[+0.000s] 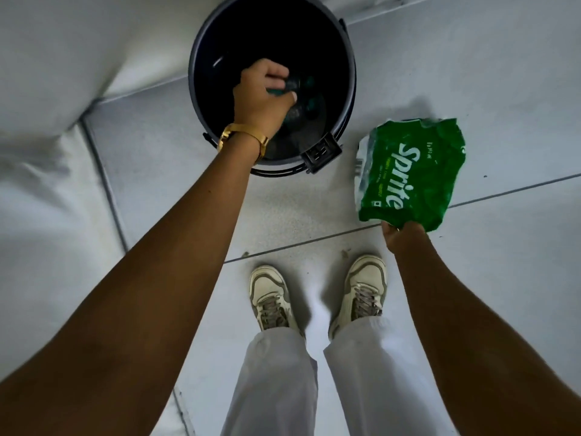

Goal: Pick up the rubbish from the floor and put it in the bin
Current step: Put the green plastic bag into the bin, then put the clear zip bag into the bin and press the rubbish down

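Note:
A round dark bin (349, 89) stands open on the tiled floor ahead of my feet. My left hand (262, 96), with a gold watch on the wrist, reaches down into its mouth, fingers closed around a dark green crumpled wrapper (295, 84). More dark rubbish lies at the bin's bottom. To the right of the bin my right hand (404, 236) grips the lower edge of a crumpled green Sprite plastic wrapper (412, 174), held up above the floor.
A white wall (53, 89) runs along the left, close to the bin. The bin's pedal (320, 152) juts toward me. My two feet in white shoes (272, 298) stand on grey floor tiles (503, 89) just behind the bin.

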### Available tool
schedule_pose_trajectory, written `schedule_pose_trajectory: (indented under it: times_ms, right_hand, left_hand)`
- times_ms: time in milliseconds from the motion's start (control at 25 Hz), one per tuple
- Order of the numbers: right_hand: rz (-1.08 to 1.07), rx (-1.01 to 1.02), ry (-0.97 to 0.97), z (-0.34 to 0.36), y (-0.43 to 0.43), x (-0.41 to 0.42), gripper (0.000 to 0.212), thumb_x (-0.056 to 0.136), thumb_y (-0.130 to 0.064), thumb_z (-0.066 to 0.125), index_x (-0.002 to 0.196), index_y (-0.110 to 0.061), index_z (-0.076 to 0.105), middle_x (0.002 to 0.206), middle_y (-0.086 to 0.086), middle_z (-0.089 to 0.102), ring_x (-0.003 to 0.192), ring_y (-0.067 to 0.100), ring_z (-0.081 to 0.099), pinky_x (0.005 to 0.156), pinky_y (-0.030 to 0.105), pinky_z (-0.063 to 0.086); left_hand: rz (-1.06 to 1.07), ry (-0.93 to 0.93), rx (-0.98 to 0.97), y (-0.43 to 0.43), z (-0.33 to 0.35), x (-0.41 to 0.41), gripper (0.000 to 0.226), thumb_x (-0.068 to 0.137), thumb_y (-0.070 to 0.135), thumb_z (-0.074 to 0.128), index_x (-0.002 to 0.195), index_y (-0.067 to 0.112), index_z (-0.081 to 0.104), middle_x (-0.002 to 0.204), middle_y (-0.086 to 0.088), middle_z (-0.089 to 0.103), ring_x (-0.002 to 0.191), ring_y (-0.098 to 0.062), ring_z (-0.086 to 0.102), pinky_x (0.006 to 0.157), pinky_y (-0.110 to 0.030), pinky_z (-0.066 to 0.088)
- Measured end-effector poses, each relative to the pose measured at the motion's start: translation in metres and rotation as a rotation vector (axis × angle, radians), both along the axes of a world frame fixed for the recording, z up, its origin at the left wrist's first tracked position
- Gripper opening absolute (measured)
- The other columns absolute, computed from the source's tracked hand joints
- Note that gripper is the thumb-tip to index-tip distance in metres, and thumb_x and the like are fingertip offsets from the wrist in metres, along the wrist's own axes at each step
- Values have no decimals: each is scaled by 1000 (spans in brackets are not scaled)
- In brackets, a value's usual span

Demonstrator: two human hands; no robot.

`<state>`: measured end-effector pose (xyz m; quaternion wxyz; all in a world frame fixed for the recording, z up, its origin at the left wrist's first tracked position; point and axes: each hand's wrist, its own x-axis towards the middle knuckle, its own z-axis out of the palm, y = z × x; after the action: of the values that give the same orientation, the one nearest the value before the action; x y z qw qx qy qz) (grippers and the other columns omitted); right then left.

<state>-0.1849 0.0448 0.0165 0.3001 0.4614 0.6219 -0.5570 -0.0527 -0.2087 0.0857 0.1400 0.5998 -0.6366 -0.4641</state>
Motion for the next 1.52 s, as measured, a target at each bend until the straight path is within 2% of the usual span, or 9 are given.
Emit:
schedule_pose_trajectory:
  times_ms: [160,400,520,640,840,960,1160,1360,1520]
  right_hand:
    - [-74,41,233,79,8,4,44,95,-2,48,138,-7,38,127,17,55,92,30,67,91,45,56]
    - [273,-200,400,167,-11,24,22,94,-1,52,107,-17,59,102,8,70,81,24,74,63,31,61]
    - [475,-244,378,184,-51,46,22,94,-2,52,114,-12,53,98,14,68,70,22,73,57,31,60]
    - [654,-343,195,182,-89,56,37,95,-14,59,129,-6,47,109,18,68,77,26,76,56,33,61]
    - [854,-164,225,130,-104,41,49,95,-46,52,116,-3,59,100,13,69,74,24,73,51,31,59]
    - [1027,199,294,72,-87,13,40,97,-33,53,116,0,61,102,13,67,67,20,66,68,41,62]
    - [1774,688,246,-18,-37,-24,42,95,-32,53,127,-5,57,136,22,53,129,38,44,106,43,38]
    - [2021,633,108,-60,-26,-14,58,97,-57,34,141,-21,47,163,19,3,150,39,-7,120,59,3]
    - [1960,558,68,-81,-19,0,69,97,-56,33,151,-14,25,163,18,-1,150,39,-4,120,61,2]
  left_hand:
    - [-41,106,61,34,58,-22,32,89,17,67,117,4,58,113,-18,68,95,-16,64,78,-14,53]
    - [0,158,249,106,121,-37,93,78,46,74,149,27,16,149,-11,42,129,-26,49,103,-44,47]
    - [289,117,115,96,122,0,81,80,22,75,146,21,27,136,-9,56,111,-24,63,87,-38,57]
    - [453,44,118,68,109,35,67,81,17,74,140,17,42,135,-7,57,115,-25,61,98,-43,53]
    - [199,-305,132,5,59,44,44,88,28,67,126,10,55,134,-12,56,120,-31,56,101,-36,47]
    - [47,-473,136,-15,43,29,43,95,30,55,132,9,49,144,-17,45,129,-37,48,108,-40,41]
    - [-250,-720,-415,-12,57,5,38,92,41,50,115,13,60,132,-19,53,125,-42,46,89,-54,46]
    - [-667,-662,94,17,18,-5,58,97,58,32,118,10,58,123,-18,60,111,-38,56,95,-48,47]
    - [-670,-704,174,18,-18,-6,60,100,54,28,124,5,53,126,-24,56,114,-39,55,97,-45,46]
